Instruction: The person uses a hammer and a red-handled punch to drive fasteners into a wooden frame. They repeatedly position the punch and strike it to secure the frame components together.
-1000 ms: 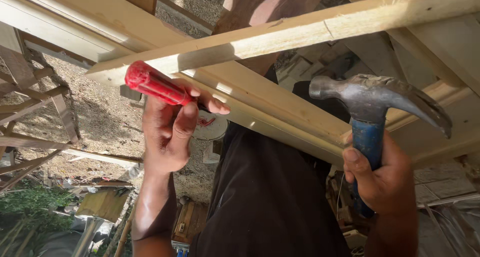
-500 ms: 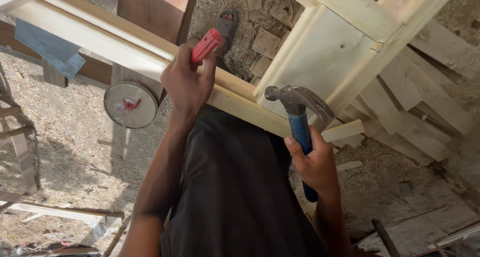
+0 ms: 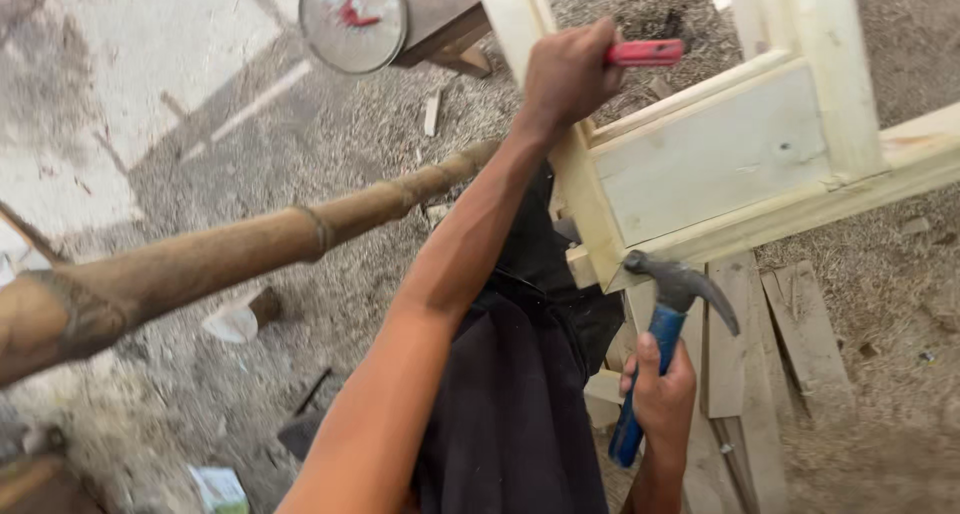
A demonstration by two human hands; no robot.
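1. Overhead, the pale wooden frame (image 3: pixel 715 159) fills the upper right (a flat panel sits between its rails).
2. Below the frame's lower corner, the right hand (image 3: pixel 660 389) grips a blue-handled claw hammer (image 3: pixel 665 324).
3. Against the frame's left upright, the left hand (image 3: pixel 565 74) is closed around a red-handled tool (image 3: pixel 645 52).

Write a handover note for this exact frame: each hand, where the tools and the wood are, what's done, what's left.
Left hand: raised, shut on a red-handled tool, pressed against the wooden frame; its tip is hidden.
Right hand: low, shut on the blue handle of a claw hammer, whose head sits just below the frame's lower corner.
Frame: pale timber with a panel set in it, held above a sawdust-covered floor; loose boards lie underneath.
Done: panel sits in the frame.
Left: cannot tell; no nail shows, hammer is not striking.
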